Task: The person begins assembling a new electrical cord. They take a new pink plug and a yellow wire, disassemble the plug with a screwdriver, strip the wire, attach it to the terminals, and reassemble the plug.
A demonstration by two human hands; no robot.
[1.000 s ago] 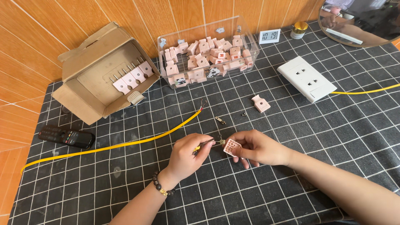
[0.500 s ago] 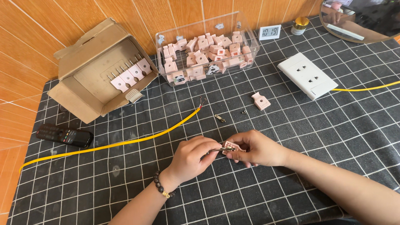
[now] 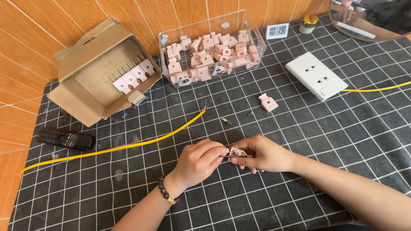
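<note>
My right hand (image 3: 265, 154) grips a small pink plug half (image 3: 236, 152) just above the black gridded mat (image 3: 299, 128). My left hand (image 3: 199, 161), with a bead bracelet on the wrist, pinches a thin metal prong (image 3: 231, 156) against that pink piece. The two hands touch at the fingertips. A second pink plug half (image 3: 268, 102) lies on the mat beyond them, with a small screw (image 3: 250, 113) and a metal clip (image 3: 225, 120) beside it. A yellow cable (image 3: 128, 145) with bare wire ends runs off to the left.
A clear plastic bin (image 3: 171, 81) of several pink plug parts stands at the back. An open cardboard box (image 3: 81, 94) holds pink plugs at the back left. A white wall socket (image 3: 316, 75) with a yellow cable (image 3: 376, 89), a black remote (image 3: 65, 139), a small clock (image 3: 277, 31) and a mirror (image 3: 372, 19) lie around.
My hands have drawn slightly nearer to me and closed together; the pink piece is now turned and mostly covered by my fingers, with the metal prong held against it.
</note>
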